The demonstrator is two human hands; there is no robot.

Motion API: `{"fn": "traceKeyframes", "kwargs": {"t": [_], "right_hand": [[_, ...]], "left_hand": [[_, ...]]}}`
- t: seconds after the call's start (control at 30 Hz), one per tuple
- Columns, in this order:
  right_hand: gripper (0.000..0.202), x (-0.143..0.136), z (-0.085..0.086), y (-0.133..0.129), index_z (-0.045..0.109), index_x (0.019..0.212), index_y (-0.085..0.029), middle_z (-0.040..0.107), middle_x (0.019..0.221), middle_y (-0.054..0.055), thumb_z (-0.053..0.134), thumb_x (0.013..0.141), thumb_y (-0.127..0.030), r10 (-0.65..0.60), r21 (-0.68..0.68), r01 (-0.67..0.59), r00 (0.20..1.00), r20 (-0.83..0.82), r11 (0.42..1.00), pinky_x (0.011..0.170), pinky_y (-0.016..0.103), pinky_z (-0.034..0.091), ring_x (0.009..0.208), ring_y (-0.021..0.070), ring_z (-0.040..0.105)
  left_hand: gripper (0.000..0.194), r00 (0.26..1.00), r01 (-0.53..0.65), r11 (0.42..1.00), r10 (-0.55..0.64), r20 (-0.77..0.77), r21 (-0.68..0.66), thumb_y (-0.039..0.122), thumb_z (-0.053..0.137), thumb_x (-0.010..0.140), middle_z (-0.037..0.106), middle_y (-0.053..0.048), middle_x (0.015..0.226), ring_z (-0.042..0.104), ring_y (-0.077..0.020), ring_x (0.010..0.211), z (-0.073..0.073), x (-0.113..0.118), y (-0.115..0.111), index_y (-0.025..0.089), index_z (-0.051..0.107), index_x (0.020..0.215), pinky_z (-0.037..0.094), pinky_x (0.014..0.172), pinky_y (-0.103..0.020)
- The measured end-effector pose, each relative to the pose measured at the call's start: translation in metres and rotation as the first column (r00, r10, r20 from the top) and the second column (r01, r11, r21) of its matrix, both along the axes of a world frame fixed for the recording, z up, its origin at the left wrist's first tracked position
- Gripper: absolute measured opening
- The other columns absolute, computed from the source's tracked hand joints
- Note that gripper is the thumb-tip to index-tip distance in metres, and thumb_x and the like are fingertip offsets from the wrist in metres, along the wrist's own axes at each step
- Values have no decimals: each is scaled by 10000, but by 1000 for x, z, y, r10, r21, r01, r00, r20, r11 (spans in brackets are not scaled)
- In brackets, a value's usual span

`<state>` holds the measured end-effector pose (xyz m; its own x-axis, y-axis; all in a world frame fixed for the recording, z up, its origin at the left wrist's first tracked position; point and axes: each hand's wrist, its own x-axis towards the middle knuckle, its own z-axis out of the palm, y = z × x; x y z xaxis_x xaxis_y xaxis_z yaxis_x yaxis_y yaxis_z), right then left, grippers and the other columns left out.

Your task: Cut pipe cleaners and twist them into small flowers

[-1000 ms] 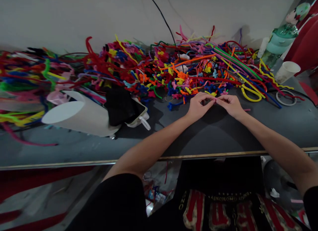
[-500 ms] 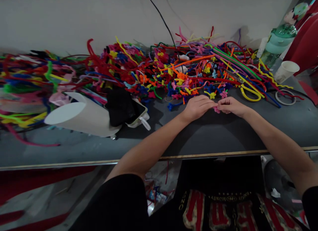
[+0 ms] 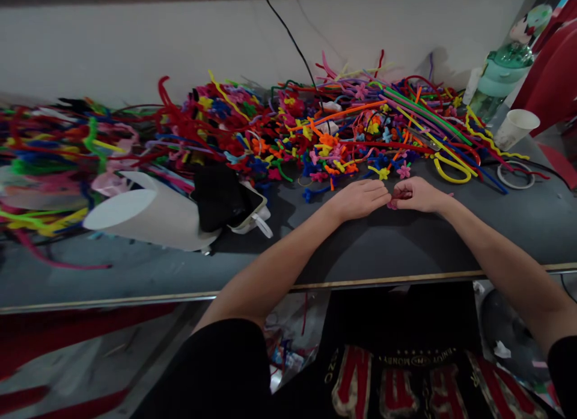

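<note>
My left hand (image 3: 361, 199) is closed just above the table, its fingertips meeting those of my right hand (image 3: 418, 195). Between the fingertips is a small looped piece of pink pipe cleaner (image 3: 392, 204), pinched from both sides and mostly covered by the fingers. A bit of pink (image 3: 450, 195) also shows behind my right wrist. Just beyond the hands lie a pink pipe-cleaner flower (image 3: 404, 171) and a yellow one (image 3: 383, 174).
A heap of coloured pipe cleaners (image 3: 270, 130) lines the wall. Yellow-handled scissors (image 3: 452, 170), a ring of tape (image 3: 515, 176), a paper cup (image 3: 516, 129) and a green bottle (image 3: 502, 76) are at right. A phone (image 3: 247, 201) and a white curved holder (image 3: 153, 217) lie at left.
My right fingers have curled and turned at the pink pipe cleaner, and a pink end now shows behind my right wrist. The left hand stays nearly in place, and the view has shifted slightly.
</note>
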<state>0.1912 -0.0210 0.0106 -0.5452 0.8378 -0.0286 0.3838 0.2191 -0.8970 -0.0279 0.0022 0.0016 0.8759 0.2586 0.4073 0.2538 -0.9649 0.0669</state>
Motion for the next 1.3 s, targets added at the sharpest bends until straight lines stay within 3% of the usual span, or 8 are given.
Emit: {"fn": "traceKeyframes", "kwargs": {"t": [0.17,0.27,0.33,0.43,0.5,0.73,1.13,1.3], "right_hand": [[105,-4,0,-6,637,681,-171,625,613,-1,661,689,-273,-227,430,70,918,324,900,559,245,311,588,118,526],[87,-11,4,-11,669,774,-183,714,777,52,634,726,-246,-355,597,58,848,393,800,571,264,307,692,168,598],[108,-16,4,-14,678,815,-187,733,838,67,601,767,-245,-399,658,65,838,372,750,573,269,316,740,182,623],[125,-17,1,-13,681,828,-192,734,838,62,574,800,-249,-428,666,147,859,281,731,591,260,363,755,178,639],[118,-13,-1,-10,682,816,-195,727,810,53,583,794,-254,-420,620,211,882,212,756,616,257,404,744,175,644],[106,-3,-6,-4,702,748,-188,671,648,15,620,739,-255,-381,538,260,916,125,802,600,250,398,569,126,556],[156,-5,-9,-4,712,730,-182,611,584,2,615,759,-301,-329,518,201,929,167,831,575,248,344,538,108,480],[167,-8,-9,-5,717,745,-185,619,608,17,599,772,-300,-388,553,233,904,180,800,605,258,361,575,129,516]], "left_hand": [[211,994,-104,995,104,23,10,206,456,920,636,-91,765,593,-203,827,-4,12,-3,171,622,794,495,769,-315],[206,953,-223,962,249,174,-156,222,502,868,607,-60,668,566,-183,708,-7,16,-6,174,612,700,467,676,-302],[213,887,-259,900,365,282,-350,217,503,849,600,-27,632,546,-150,632,-10,19,-8,176,624,679,441,617,-273],[270,783,-255,806,496,376,-534,287,518,882,616,-4,614,529,-124,578,-14,21,-9,180,654,676,411,575,-254],[294,757,-258,814,505,415,-521,356,552,899,648,-11,636,547,-131,606,-15,21,-9,187,681,696,428,622,-272],[247,821,-185,911,349,452,-368,407,612,895,716,-54,795,625,-178,776,-16,19,-2,207,732,815,474,770,-343],[157,867,-171,820,389,312,-545,233,521,939,700,-47,870,651,-154,800,-23,20,-1,179,666,915,503,753,-270],[108,860,-183,824,398,319,-536,199,554,917,703,-48,926,651,-164,876,-20,20,-1,183,660,931,497,795,-276]]}}
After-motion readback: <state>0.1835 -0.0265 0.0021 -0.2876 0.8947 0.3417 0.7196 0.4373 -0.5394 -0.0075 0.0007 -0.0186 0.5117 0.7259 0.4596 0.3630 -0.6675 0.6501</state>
